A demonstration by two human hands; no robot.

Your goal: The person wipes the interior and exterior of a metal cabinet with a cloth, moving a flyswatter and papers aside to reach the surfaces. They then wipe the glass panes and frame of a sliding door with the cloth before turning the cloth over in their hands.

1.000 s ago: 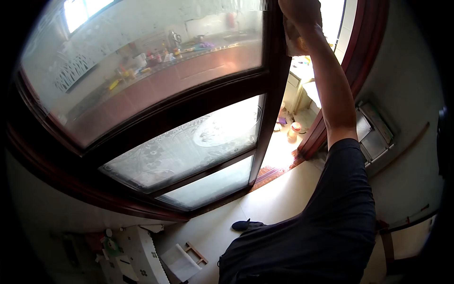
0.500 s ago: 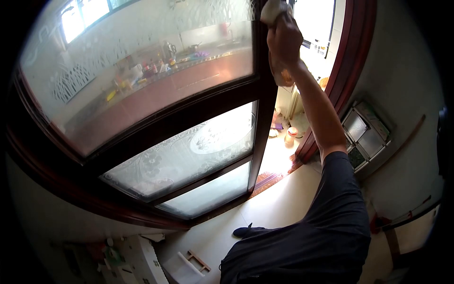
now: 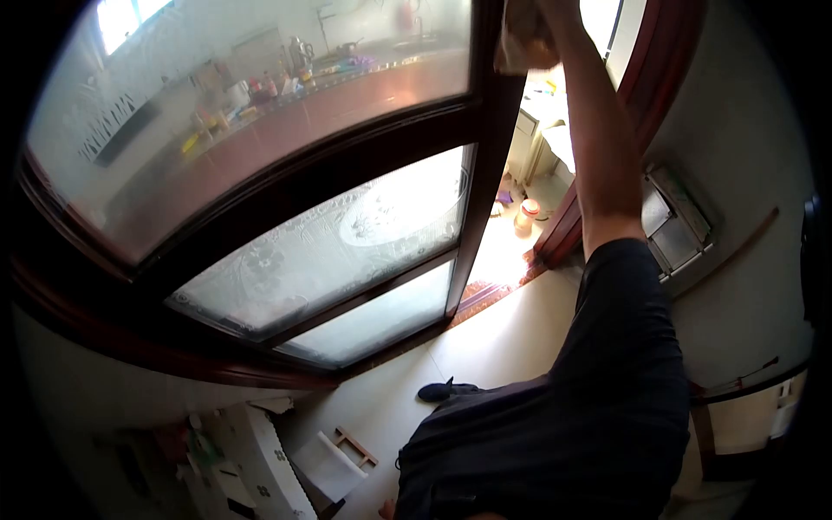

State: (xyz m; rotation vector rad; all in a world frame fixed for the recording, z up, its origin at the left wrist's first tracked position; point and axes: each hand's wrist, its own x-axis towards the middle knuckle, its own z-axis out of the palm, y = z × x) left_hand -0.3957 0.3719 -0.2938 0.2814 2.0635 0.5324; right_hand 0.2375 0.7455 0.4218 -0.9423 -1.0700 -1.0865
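Note:
My right arm reaches up to the dark-framed sliding glass door, and my right hand [image 3: 555, 12] is partly cut off by the top edge. It is closed on a pale cloth [image 3: 525, 42], which hangs below it against the upright edge of the door frame [image 3: 500, 108]. The door's upper pane [image 3: 286, 95] is see-through with frosted patterns; the lower pane [image 3: 347, 234] is etched with flowers. Only a sliver of my left hand [image 3: 386, 510] shows at the bottom edge, its fingers hidden.
Through the door gap, a red-lidded jar [image 3: 526, 217] stands on the bright floor. A metal-framed rack [image 3: 680, 225] leans at the right wall. At lower left are a white cabinet [image 3: 260, 459] and a small wooden-framed stool [image 3: 334, 464]. My dark shoe [image 3: 436, 392] is on pale tiles.
My right hand and the cloth sit higher in view, the hand now partly past the top edge. The view has shifted slightly, and a bit of my left hand has appeared at the bottom.

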